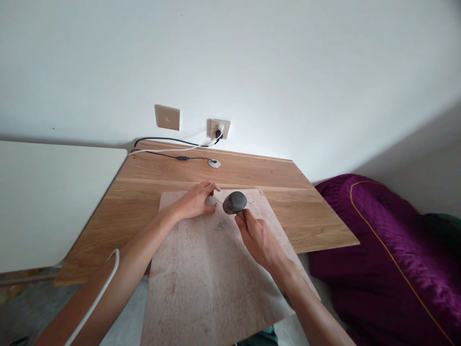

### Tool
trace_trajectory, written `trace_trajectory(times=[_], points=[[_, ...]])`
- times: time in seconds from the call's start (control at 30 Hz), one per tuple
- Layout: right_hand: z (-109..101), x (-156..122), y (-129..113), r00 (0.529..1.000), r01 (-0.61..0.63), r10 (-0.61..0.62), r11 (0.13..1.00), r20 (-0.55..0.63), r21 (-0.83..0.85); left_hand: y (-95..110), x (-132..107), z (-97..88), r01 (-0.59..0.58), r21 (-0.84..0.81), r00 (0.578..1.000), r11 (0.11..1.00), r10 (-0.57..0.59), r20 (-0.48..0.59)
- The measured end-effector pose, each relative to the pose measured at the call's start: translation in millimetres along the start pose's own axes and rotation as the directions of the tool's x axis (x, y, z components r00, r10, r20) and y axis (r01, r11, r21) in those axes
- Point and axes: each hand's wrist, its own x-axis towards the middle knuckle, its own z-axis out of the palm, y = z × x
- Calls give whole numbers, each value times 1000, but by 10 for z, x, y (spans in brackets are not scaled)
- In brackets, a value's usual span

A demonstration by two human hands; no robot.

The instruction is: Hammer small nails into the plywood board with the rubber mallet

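Observation:
My right hand is wrapped round the handle of a hammer. The hammer's dark grey head is raised over a thin wooden board, its rounded face towards me. Left of the head, my left hand rests at the board's far part, thumb and forefinger apart. A small nail seems to stand by the thumb tip; it is too small to tell surely. Several loose nails lie in a little heap on the board. Another nail shows right of the hammer head.
The board lies on a wooden desk and juts over its near edge. Cables run along the back to a wall socket, near a cable grommet. A white panel stands left; purple cloth covers something right.

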Motion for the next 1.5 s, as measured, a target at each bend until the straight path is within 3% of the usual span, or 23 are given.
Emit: trace_trajectory(times=[0.23,0.37,0.47,0.83,1.0,1.17,1.3,1.5], points=[[67,-213,191,997,-75,75,997,-13,-13,251,-7,-37,-61,96,996,994,67,-65],[122,-212,204,997,-75,75,997,-30,-20,381,-11,1,-156,101,987,983,150,64],[121,-208,217,997,-66,66,998,-49,3,382,-8,50,-205,91,973,975,192,129],[52,-195,191,997,-80,80,996,-4,39,312,1,41,-212,48,970,976,204,133],[55,-196,188,996,-87,87,996,2,28,290,23,-3,-148,-37,989,988,149,23],[64,-196,196,996,-85,85,996,-15,24,254,37,-246,-64,-108,986,992,46,-160],[56,-198,196,997,-83,83,997,7,7,174,-56,-393,43,-174,992,984,-64,-113],[52,-207,194,997,-72,71,997,-7,-11,36,-241,-363,100,-110,993,989,-106,-53]])
